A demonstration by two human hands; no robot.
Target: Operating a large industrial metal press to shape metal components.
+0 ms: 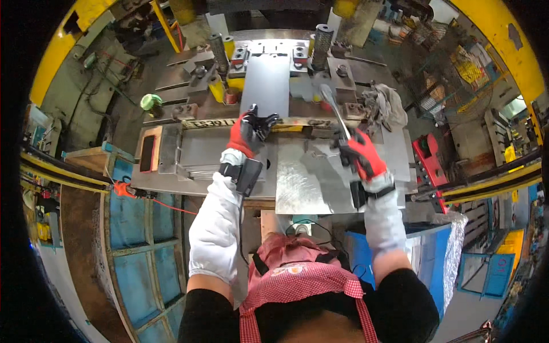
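Observation:
My left hand (251, 132), in a red and black glove, is at the near end of a smooth grey metal sheet (265, 86). Its fingers are spread, and I cannot tell whether they press on the sheet. That sheet lies lengthwise on the die of a press. A long-handled tool (339, 114) is gripped in my right hand (363, 153), also gloved. The tool slants up to the left, and its wider far end is blurred, so its exact kind is unclear. Below that hand lies a shiny metal plate (303, 180) with a dark wet-looking patch.
Stacked metal sheets (206, 154) lie left of my left hand. Two guide posts (323, 47) rise behind on either side of the sheet. A grey rag (386, 107) sits at the right, a green-topped container (151, 104) at the left. Yellow press frames (512, 46) flank the bench.

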